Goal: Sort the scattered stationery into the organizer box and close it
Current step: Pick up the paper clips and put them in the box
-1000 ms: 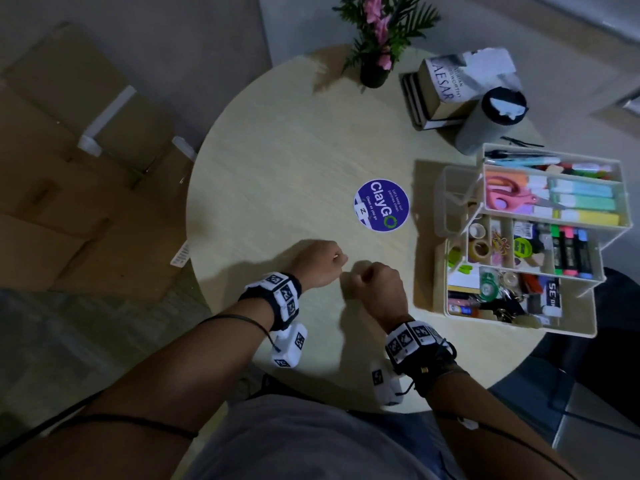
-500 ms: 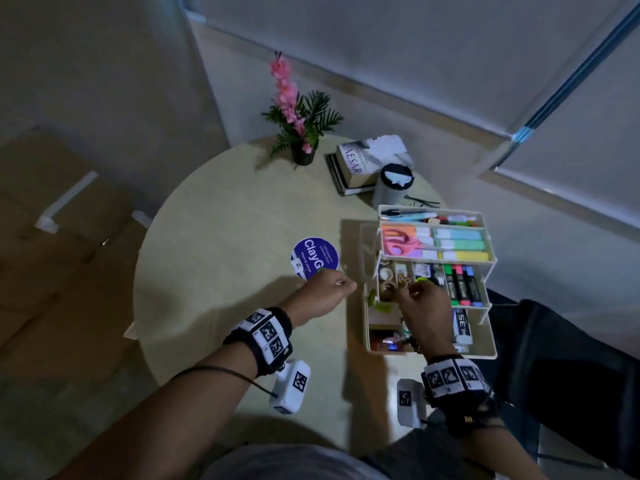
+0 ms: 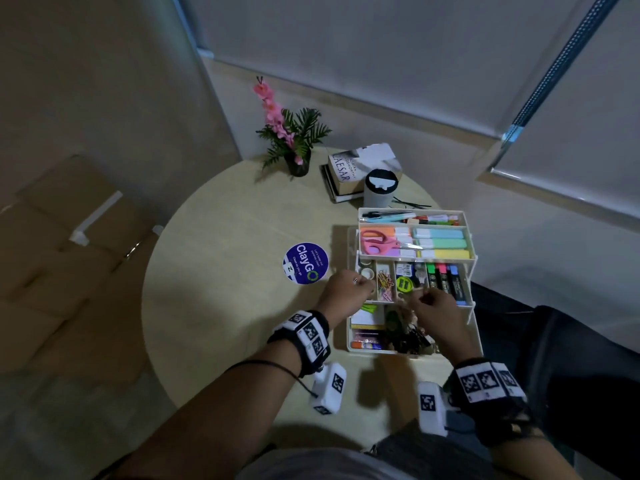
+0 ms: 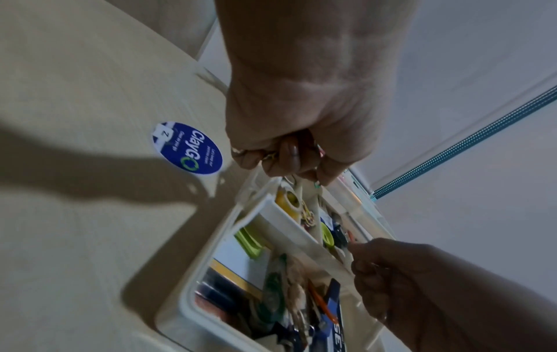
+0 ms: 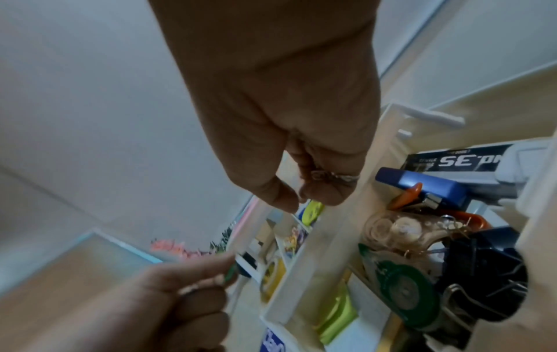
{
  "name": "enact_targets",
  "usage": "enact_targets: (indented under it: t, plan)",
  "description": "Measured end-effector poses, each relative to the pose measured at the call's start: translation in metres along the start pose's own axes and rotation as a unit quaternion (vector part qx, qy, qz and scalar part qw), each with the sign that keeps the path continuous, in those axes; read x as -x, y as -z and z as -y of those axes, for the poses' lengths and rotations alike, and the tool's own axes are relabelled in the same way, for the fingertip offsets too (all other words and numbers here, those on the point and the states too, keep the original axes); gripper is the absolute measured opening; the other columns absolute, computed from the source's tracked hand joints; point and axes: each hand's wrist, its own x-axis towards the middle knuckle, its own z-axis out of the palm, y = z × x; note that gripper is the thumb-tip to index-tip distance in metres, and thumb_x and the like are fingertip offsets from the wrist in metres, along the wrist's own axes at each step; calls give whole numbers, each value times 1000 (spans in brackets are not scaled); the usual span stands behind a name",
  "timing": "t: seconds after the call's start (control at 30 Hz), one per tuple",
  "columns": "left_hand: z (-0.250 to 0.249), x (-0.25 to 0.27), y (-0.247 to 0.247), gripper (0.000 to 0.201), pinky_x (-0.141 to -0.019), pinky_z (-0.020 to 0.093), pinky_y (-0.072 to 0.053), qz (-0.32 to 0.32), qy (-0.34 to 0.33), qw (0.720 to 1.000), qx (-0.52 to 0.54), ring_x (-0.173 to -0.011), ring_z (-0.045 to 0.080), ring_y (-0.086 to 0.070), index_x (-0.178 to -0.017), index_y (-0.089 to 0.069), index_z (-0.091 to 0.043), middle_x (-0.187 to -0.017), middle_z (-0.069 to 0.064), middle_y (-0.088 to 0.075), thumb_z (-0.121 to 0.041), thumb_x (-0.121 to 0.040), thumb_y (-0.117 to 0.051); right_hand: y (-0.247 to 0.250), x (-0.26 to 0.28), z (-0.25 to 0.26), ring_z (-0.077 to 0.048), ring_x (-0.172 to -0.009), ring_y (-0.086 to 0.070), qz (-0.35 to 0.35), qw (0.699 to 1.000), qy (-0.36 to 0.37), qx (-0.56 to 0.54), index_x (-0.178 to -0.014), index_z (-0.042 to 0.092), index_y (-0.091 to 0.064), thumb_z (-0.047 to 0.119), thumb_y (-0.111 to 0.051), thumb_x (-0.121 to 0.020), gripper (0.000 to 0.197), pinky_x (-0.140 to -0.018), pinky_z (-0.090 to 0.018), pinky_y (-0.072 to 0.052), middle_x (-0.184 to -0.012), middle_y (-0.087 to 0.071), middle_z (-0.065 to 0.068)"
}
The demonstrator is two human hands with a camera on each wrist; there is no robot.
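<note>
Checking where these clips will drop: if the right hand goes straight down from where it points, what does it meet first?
Probably the middle tray of the organizer box, near the green tape roll; depth is unclear. The right hand pinches something small.

Dim, flat indoor light leaves the round table (image 3: 221, 271) muted and grainy, with soft arm shadows falling across it left of the organizer box (image 3: 472, 327). Both wrist views smear with motion blur; straight lines bow at the wide-angle edges.

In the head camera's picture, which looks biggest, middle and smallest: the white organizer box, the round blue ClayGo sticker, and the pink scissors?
Largest to smallest as they appear:
1. white organizer box
2. pink scissors
3. blue ClayGo sticker
The scissors and sticker look close in size; the scissors are partly buried among highlighters, so I would not rank those two firmly.
</note>
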Motion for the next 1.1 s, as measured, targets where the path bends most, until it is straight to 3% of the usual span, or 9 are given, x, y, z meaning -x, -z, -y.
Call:
enact_targets:
  t: [0.13,0.33,0.47,0.6,0.73,0.83,0.97,1.03,1.1]
  plan:
    - [-14,-17,-34,43,-54,28,-39,-62,0,996,-69,-42,19,-32,-54,-41,-15,-50,2,-36,-29,-90,-60,32,0,-11,-28,-72,-60,69,995,-46,-61,-91,-1,-70,1,-63,-95,8,-67,-43,-49,-76,-69,-18]
    - [-34,-24,-51,48,-53,28,-33,-95,47,982,-156,-56,35,-50,-54,-38,-10,-50,2,-37,-26,-93,-60,52,5,-11,-29,-83,-67,132,990,-34,-27,-85,2,-71,-22,-49,-91,33,-84,-47,-57,-96,-74,-29]
    - [-36,-25,-43,31,-57,27,-42,-71,55,988,-127,-57,29,-57,-61,-60,-7,-54,1,-55,-25,-85,-64,45,-3,-8,-21,-84,-70,117,993,23,25,-86,11,-72,-13,-56,-92,30,-79,-38,-59,-94,-77,-11]
    - [-46,-19,-27,13,-66,32,-42,-32,51,995,-82,-58,22,-48,-67,-51,-17,-62,4,-47,-27,-74,-54,24,-12,13,-12,-81,-70,145,984,77,71,-89,9,-73,-9,-60,-93,22,-70,-27,-56,-91,-77,-4]
    - [-58,-16,-17,32,-63,32,-39,2,78,995,-56,-55,21,-33,-61,-35,-15,-60,2,-34,-1,-88,-43,2,-24,22,-18,-91,-76,148,983,88,70,-97,12,-74,5,-69,-96,8,-89,-45,-62,-90,-79,-1]
    - [-64,-17,-17,32,-61,31,-39,9,96,994,-56,-63,22,-44,-65,-44,-16,-67,3,-43,1,-91,-42,-4,-25,29,-20,-91,-72,130,984,98,75,-99,8,-72,5,-79,-90,12,-90,-37,-58,-93,-75,-3]
    - [-65,-19,-23,25,-67,36,-42,36,102,993,-37,-82,25,-54,-85,-57,-11,-94,11,-54,8,-87,-42,-2,-24,29,-24,-93,-72,128,981,113,94,-97,15,-73,0,-76,-89,18,-85,-33,-56,-91,-75,-4]
    - [-62,-21,-27,32,-70,36,-48,39,99,994,-30,-93,31,-64,-115,-65,-7,-115,13,-61,7,-92,-48,0,-25,23,-25,-91,-75,129,978,130,103,-87,19,-73,-2,-72,-90,21,-88,-44,-61,-89,-77,-4]
    - [-59,-20,-29,44,-75,31,-50,42,91,994,-43,-110,32,-65,-138,-59,-5,-132,14,-60,3,-95,-51,2,-22,21,-20,-89,-75,129,975,146,107,-97,13,-77,1,-69,-94,15,-88,-46,-62,-92,-78,-3]
